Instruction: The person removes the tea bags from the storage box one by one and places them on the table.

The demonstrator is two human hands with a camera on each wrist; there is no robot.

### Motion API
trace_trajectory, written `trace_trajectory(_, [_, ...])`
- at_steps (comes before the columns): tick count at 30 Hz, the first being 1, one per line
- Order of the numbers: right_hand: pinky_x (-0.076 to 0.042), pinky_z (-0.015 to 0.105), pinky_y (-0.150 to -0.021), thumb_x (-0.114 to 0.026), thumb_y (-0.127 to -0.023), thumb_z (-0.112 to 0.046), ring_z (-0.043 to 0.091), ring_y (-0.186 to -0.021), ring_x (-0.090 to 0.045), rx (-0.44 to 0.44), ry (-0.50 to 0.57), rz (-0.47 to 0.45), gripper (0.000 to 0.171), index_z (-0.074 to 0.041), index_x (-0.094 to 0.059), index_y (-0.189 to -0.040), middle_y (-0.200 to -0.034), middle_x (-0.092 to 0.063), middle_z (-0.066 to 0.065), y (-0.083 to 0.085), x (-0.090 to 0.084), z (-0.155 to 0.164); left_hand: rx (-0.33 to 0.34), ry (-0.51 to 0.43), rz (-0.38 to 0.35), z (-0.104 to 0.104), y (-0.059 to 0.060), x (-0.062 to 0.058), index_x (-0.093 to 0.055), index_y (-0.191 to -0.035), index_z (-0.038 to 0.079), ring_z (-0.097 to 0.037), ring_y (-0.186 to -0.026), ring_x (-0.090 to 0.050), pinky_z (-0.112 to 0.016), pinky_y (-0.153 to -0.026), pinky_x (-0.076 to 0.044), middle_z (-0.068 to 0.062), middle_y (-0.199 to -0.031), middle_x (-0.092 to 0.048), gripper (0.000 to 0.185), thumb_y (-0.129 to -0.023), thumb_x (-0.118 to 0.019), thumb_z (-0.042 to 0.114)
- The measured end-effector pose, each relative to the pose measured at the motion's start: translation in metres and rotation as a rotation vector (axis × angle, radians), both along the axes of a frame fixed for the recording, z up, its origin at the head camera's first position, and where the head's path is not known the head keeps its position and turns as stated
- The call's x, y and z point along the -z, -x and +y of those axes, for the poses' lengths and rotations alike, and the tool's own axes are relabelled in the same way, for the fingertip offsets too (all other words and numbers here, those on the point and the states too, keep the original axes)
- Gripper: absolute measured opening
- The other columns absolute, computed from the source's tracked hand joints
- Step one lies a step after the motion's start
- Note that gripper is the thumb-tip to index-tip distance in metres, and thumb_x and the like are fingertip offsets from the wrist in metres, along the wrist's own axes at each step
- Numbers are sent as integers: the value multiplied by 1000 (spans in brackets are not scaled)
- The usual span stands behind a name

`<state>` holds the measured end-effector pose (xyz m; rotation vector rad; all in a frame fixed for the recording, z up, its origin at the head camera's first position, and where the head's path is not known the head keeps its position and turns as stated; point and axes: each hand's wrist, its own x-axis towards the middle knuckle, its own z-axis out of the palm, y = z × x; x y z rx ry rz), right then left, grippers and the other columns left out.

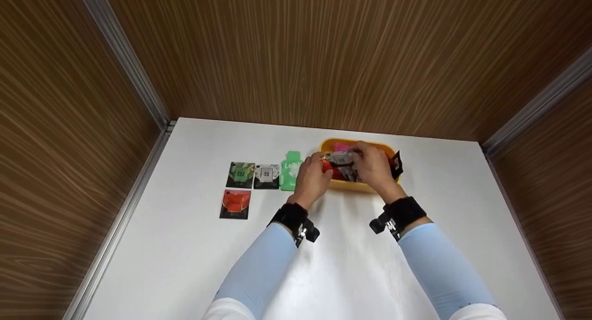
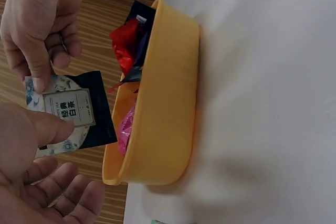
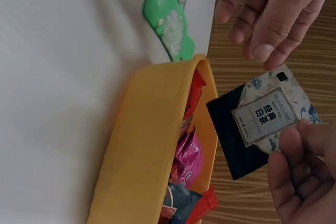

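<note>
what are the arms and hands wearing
Both arms wear light blue sleeves over white at the upper arm. Each wrist carries a black strap with a small black camera mount. The left hand and right hand are bare, no gloves.

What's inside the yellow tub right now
Inside the yellow tub lie a pink packet, a red packet and a dark one. The tub wall hides whatever lies beneath them.
</note>
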<state>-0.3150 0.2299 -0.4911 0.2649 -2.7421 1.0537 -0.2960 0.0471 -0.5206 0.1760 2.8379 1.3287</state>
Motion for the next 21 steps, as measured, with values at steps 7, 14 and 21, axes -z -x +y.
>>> trace_trajectory(7, [-53,21,-55,-69,-102,-10,14,-60,-63,19,378,-94,14,3,-68,-107,-85,-71,15,-22,4,-11,-3,-133,-3,-14,-10,-4,-66,-129,7,-21,-105,-65,-36,-89,-54,-8,-114,-70,28,-103,-68,18])
trace_trajectory(14, [-55,24,-54,-71,-101,-11,11,-55,-59,28,522,-157,15,4,-68,-104,-78,-67,10,-43,22,-20,11,-248,15,-28,-28,8,-72,-102,8,-14,-86,-64,-31,-77,-51,-4,-96,-75,9,-102,-68,16])
trace_trajectory(21, [-51,23,-50,-71,-100,-6,12,-53,-59,43,545,-234,13,6,-69,-104,-76,-68,13,-65,46,-28,-16,-270,4,-40,-44,18,-71,-96,7,-12,-74,-55,-28,-67,-45,0,-82,-65,10,-101,-71,16])
